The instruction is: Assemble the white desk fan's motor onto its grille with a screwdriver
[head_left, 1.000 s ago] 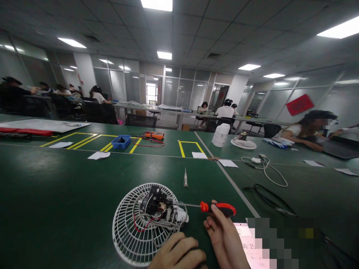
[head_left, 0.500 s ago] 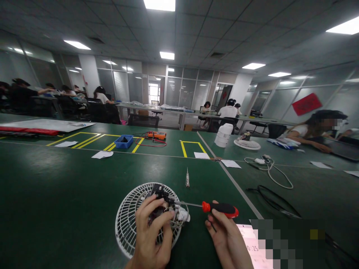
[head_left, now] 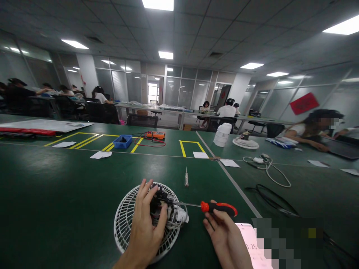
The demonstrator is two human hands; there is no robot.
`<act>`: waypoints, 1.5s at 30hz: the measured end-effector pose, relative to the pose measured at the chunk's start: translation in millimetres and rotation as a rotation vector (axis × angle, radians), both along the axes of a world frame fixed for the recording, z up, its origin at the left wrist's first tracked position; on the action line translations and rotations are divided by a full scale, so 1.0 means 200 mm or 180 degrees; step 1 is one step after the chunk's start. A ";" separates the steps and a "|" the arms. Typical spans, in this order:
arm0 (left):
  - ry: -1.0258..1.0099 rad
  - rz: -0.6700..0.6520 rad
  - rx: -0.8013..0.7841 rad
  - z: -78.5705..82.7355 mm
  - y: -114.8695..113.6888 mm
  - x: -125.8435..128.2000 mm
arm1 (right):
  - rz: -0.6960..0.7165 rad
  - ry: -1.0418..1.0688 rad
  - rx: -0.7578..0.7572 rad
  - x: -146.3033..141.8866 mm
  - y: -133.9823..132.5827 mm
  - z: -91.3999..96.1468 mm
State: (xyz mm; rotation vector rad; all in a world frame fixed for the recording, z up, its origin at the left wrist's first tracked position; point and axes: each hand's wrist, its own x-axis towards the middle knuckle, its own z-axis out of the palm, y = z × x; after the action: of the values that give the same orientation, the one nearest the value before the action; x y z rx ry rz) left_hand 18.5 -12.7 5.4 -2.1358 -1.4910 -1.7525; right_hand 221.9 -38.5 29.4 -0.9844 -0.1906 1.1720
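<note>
A white round fan grille [head_left: 125, 216] lies on the green table [head_left: 70, 194] with a black motor unit and wires [head_left: 164, 209] on top of it. My left hand [head_left: 146, 228] rests over the grille, fingers curled around the motor unit. My right hand [head_left: 224, 235] holds the red and black handle of a screwdriver [head_left: 218, 207]. The screwdriver's metal shaft lies level and points left, its tip at the motor unit.
A small silver tool [head_left: 186, 178] lies beyond the grille. A white cable [head_left: 269, 170] and a black cable [head_left: 269, 200] lie to the right. A blue bin [head_left: 122, 141], an orange meter [head_left: 155, 135], paper slips and another fan stand farther back. People sit at distant tables.
My left hand rose from the near edge of the grille onto the motor unit and took hold of it. The right hand and screwdriver stayed almost still.
</note>
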 end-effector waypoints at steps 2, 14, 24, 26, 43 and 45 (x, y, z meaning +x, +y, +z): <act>0.0013 0.0101 -0.0059 0.00 0.01 -0.01 | 0.0000 -0.0093 -0.0009 0.00 0.01 -0.01; 0.0024 0.0088 -0.0522 -0.02 0.02 -0.04 | 0.0069 -0.0057 0.0066 0.00 0.00 0.01; 0.0053 0.0117 -0.0418 -0.01 0.03 -0.05 | 0.0087 -0.0224 -0.0073 0.00 0.02 -0.01; 0.0065 0.0119 -0.0366 -0.01 0.04 -0.05 | 0.0102 -0.0144 -0.0031 0.00 0.01 0.00; 0.0026 0.0077 -0.0220 -0.03 0.05 -0.04 | 0.0105 -0.0111 0.0029 -0.01 0.02 0.01; -0.0056 0.0104 -0.0277 -0.03 0.05 -0.04 | 0.0041 -0.0083 -0.0020 -0.02 0.02 0.02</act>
State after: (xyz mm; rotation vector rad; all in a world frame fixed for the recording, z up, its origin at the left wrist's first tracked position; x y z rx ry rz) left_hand 10.7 -2.3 -0.2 -2.1273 -1.6260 -1.7316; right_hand 217.9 -34.4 33.3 -1.0057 -0.2144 1.1727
